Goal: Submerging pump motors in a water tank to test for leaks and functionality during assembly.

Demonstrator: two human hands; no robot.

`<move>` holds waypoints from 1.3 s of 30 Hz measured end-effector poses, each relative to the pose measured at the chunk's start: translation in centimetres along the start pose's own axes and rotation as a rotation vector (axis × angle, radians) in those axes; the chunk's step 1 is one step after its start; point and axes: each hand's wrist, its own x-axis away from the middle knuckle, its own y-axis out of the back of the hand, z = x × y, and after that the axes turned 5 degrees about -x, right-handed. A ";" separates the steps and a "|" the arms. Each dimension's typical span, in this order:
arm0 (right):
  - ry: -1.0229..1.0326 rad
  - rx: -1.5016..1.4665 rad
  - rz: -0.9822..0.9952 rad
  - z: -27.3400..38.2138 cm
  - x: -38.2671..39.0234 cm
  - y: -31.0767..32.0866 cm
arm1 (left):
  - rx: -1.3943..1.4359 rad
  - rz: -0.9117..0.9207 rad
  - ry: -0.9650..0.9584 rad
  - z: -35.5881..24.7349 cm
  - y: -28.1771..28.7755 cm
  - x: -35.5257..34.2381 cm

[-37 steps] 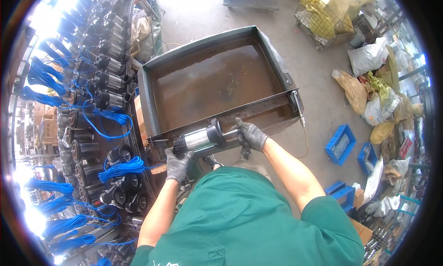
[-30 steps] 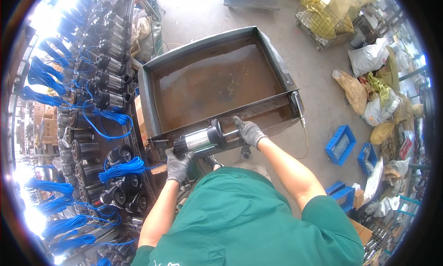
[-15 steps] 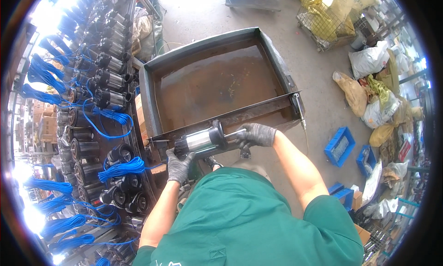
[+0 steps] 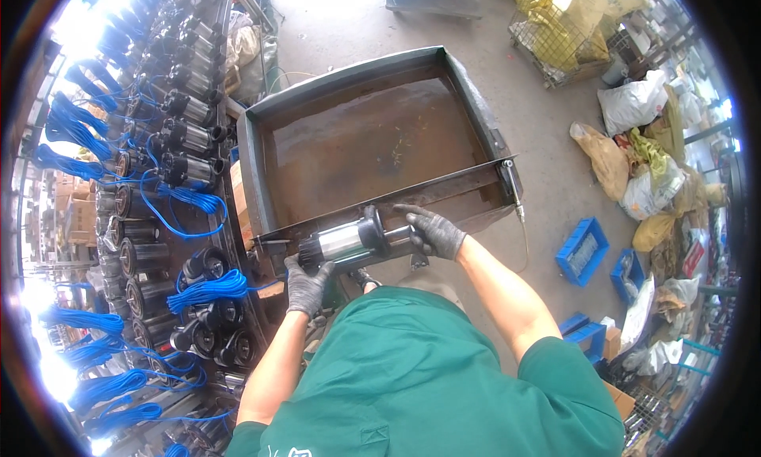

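Grey floor [image 4: 547, 164] runs ahead of us and off to the right, with white and tan sacks [image 4: 634, 100] heaped at the far right, a wire basket [image 4: 547, 68] of yellow bags near them, and blue crates [image 4: 583, 251] lower down. On our left we note rows of finished-looking steel-and-black pumps [image 4: 189, 137], with coils of blue cable [image 4: 208, 290] among them. Before us stands a dark tank [image 4: 250, 168] of brown water [image 4: 341, 152], crossed near our side by a straight bar [image 4: 444, 185]. Our motor [image 4: 341, 240], silver with black ends, lies lengthwise at the near edge of the tank, on our side of the bar, its shaft [image 4: 399, 234] pointing right. Our gloved left hand [image 4: 307, 288] grips the black ribbed end. Our gloved right hand [image 4: 436, 231] is at the shaft's tip, forefinger stretched out, other fingers curled; whether they close on the shaft we cannot tell. Right of the tank, a thin hose [image 4: 525, 239] hangs from a metal fitting [image 4: 510, 172].
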 end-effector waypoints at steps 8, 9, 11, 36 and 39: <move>-0.162 0.443 -0.048 2.4 -0.5 -1.0 | -0.013 -0.019 -0.021 0.1 -0.1 0.0; -0.179 0.538 -0.087 2.5 -0.9 -0.9 | -0.012 -0.014 -0.014 0.1 -0.1 0.0; -0.192 0.720 -0.137 2.0 -2.2 -0.4 | -0.017 -0.018 -0.019 0.1 -0.1 0.1; -0.065 0.432 -0.188 1.4 -0.8 -0.3 | 0.016 -0.031 -0.045 1.1 -0.4 -0.4; 0.663 1.037 -0.053 1.3 0.8 0.6 | -0.003 -0.034 -0.037 0.7 -0.3 -0.3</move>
